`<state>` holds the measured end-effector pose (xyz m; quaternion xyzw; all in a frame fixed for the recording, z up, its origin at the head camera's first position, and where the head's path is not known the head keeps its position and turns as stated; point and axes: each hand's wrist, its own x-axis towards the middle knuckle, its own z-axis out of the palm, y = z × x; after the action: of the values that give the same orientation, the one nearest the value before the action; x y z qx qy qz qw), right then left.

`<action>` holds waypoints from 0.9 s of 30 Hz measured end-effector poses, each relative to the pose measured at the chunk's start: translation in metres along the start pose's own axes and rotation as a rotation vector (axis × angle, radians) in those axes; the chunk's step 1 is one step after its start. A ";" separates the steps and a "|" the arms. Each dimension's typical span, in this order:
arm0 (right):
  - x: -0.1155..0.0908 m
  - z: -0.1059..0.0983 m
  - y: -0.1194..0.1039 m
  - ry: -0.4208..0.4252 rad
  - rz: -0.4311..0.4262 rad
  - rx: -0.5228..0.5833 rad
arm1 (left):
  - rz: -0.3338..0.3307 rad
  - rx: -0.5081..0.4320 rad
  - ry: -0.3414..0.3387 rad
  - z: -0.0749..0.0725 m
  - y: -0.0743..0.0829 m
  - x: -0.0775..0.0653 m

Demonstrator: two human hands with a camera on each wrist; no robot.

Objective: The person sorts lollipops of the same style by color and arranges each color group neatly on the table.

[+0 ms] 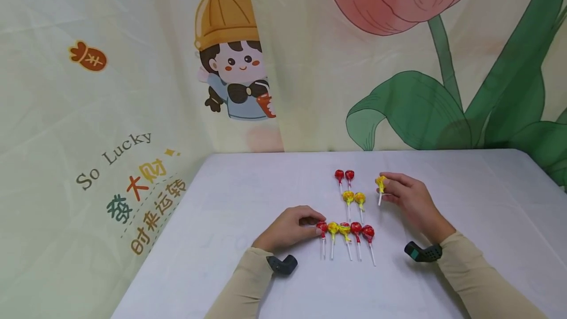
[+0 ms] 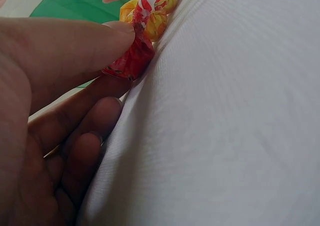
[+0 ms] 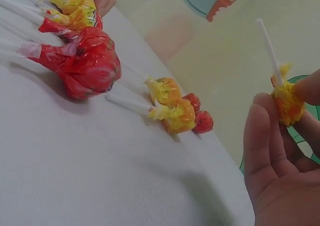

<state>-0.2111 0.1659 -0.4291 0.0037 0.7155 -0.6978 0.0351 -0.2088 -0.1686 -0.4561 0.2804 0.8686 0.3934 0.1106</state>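
Between thumb and fingers, my left hand (image 1: pixel 290 228) pinches a red lollipop (image 2: pixel 131 61) by its wrapped head, at the left end of the front row. Beside it in that row lie two yellow lollipops, the nearer one (image 1: pixel 333 228) next to the red, then two red ones, the last (image 1: pixel 368 233) at the right end. My right hand (image 1: pixel 409 201) holds a yellow lollipop (image 3: pixel 288 104) by its head, raised above the table, stick downward in the head view. To its left lie two yellow lollipops (image 3: pixel 179 117) side by side, with two red lollipops (image 1: pixel 339 175) behind them.
A white cloth covers the table (image 1: pixel 248 181). Behind it hangs a printed backdrop (image 1: pixel 305 87) with a cartoon child and a large tulip. Each wrist wears a black device, the right one (image 1: pixel 423 252) close above the table.
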 end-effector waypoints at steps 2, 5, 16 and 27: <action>0.003 0.000 0.000 -0.004 0.009 0.010 | 0.001 -0.003 0.001 0.000 -0.001 0.000; 0.007 -0.001 0.003 -0.016 0.024 0.036 | 0.002 -0.005 0.002 0.000 -0.001 0.000; 0.023 0.001 0.008 -0.024 0.038 0.102 | 0.032 -0.008 0.005 0.000 -0.003 0.000; 0.031 0.005 0.006 -0.017 0.039 0.162 | 0.018 -0.006 0.002 -0.001 0.001 0.000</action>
<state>-0.2418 0.1601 -0.4367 0.0144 0.6561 -0.7526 0.0544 -0.2084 -0.1688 -0.4551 0.2873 0.8650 0.3974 0.1069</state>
